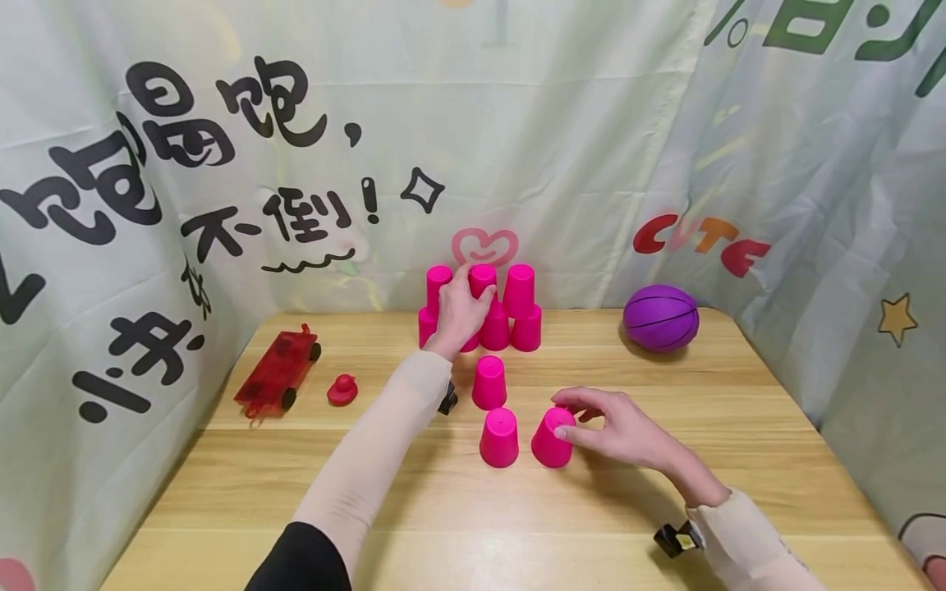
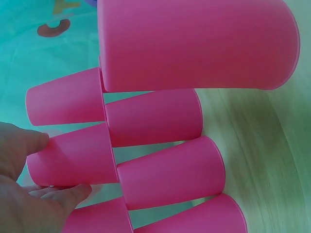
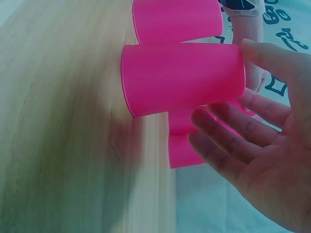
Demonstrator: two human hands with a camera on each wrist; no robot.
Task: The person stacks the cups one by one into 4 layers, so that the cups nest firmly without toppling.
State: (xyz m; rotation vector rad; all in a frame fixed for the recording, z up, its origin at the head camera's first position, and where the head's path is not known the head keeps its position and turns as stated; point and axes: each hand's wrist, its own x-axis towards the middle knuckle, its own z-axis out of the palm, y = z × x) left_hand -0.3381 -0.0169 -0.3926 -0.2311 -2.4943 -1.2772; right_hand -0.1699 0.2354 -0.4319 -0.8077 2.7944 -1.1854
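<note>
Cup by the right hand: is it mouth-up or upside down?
Upside down: the cup shows its closed, narrower end up, wider rim toward the table.

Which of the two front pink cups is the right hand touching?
The right cup: the right hand touches it, while the left cup beside it stands untouched.

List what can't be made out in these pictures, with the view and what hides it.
- Head: part of the bottom-row cup, behind the left hand and wrist.
- Head: fine details of the small red toy, too small.
- Left wrist: part of the nearest cup, cut off by the top edge.
- Right wrist: part of the right hand, cut off by the right edge.
</note>
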